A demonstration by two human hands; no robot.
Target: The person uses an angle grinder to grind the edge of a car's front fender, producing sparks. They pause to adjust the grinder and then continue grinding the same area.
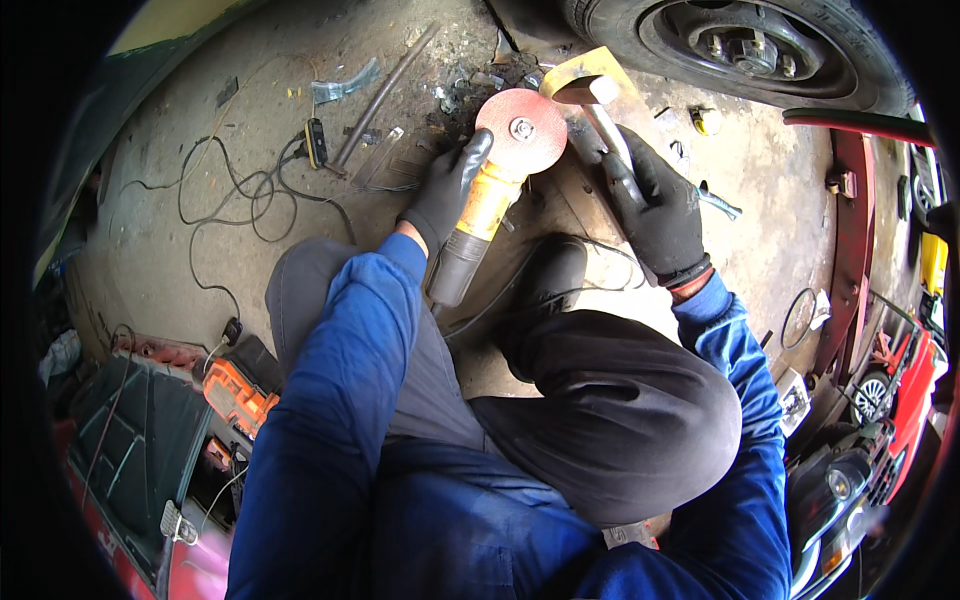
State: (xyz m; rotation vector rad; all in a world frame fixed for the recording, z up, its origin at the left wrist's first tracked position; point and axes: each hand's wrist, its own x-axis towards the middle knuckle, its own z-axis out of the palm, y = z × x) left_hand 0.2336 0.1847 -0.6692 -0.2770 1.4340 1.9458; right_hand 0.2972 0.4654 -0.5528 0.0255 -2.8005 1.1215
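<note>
My left hand (447, 192), in a black glove, is closed around the yellow and black angle grinder (486, 204), thumb lying up toward its head. The grinder's red disc (521, 131) faces up, and its body slants down toward my knees. My right hand (657, 208), gloved too, grips the shiny metal handle of a hammer (606, 130). The brownish hammer head points left, close to the disc's right edge. Behind it a yellow angular block (612, 73) sits on the floor side; its lower part is hidden by the hammer and my hand.
Black cable (268, 190) lies looped on the concrete at left, beside a metal rod (385, 95). A vehicle wheel (750, 50) stands at far right, near a red steel post (848, 250). An orange-black tool (236, 397) lies lower left. Dark debris (462, 97) lies beyond the disc.
</note>
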